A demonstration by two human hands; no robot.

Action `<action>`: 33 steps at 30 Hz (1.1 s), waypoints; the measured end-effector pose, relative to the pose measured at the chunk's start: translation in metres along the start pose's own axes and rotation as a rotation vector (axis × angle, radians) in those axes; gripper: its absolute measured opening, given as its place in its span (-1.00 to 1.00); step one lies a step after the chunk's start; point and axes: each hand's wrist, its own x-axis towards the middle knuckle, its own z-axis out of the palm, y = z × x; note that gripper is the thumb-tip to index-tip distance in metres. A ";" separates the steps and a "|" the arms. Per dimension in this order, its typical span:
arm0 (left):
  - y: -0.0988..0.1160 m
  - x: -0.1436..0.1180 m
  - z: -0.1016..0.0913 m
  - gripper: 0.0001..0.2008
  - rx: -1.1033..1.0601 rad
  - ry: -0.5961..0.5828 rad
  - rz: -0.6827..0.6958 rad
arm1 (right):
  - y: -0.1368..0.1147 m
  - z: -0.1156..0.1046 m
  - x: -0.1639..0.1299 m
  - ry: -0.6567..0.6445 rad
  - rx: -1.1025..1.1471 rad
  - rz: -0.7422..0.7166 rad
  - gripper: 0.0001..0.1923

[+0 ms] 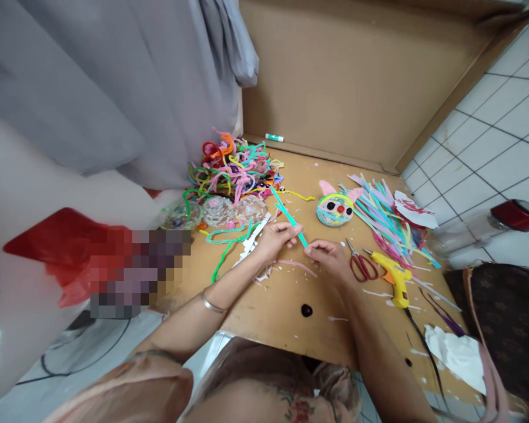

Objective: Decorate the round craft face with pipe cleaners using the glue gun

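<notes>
Cardboard lined the corner of the room, and a cardboard tabletop (286, 311) carried a full craft spread. Front and centre, both hands were on one teal strip (291, 220): the left hand (275, 238) was closed around its middle, the right hand (328, 255) pinched the near end between fingertips, and the far end slanted up and away toward the heap behind. The strip sat low, just above the board, taut between the two grips.

How far along? By the look of it, well under way. A round face (335, 210) lay just beyond the hands, already wound in coloured strands, with dark eyes, a red nose and pink ears on, so that piece seemed close to finished. Snipped bits and white scraps were scattered around the hands, which suggested plenty of cutting was done.

Plenty seemed left, too. A tangled pile (235, 164) of pipe cleaners sat behind the left hand, and a fan of straight stems (381, 214) lay to the right, unused. Scissors (361, 264) and a yellow glue gun (394, 276) rested just beside the right hand, neither one held. A glue stick (274, 138) lay by the back wall.
</notes>
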 end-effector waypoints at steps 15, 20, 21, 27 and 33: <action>0.010 0.013 -0.011 -0.51 -0.211 0.222 0.119 | 0.000 0.012 -0.003 -0.039 -0.120 -0.018 -0.73; 0.008 0.012 -0.013 -0.57 -0.226 0.224 0.113 | 0.005 0.018 -0.001 0.008 -0.243 -0.141 -0.87; 0.008 0.011 -0.014 -0.59 -0.219 0.235 0.121 | 0.006 0.019 -0.002 0.016 -0.286 -0.178 -0.90; 0.009 0.013 -0.019 -0.56 -0.183 0.196 0.116 | 0.010 -0.005 -0.030 0.274 -0.822 -0.346 -0.84; 0.003 0.001 -0.002 -0.44 -0.054 0.076 0.084 | 0.016 -0.054 -0.059 0.504 -1.348 0.089 -0.77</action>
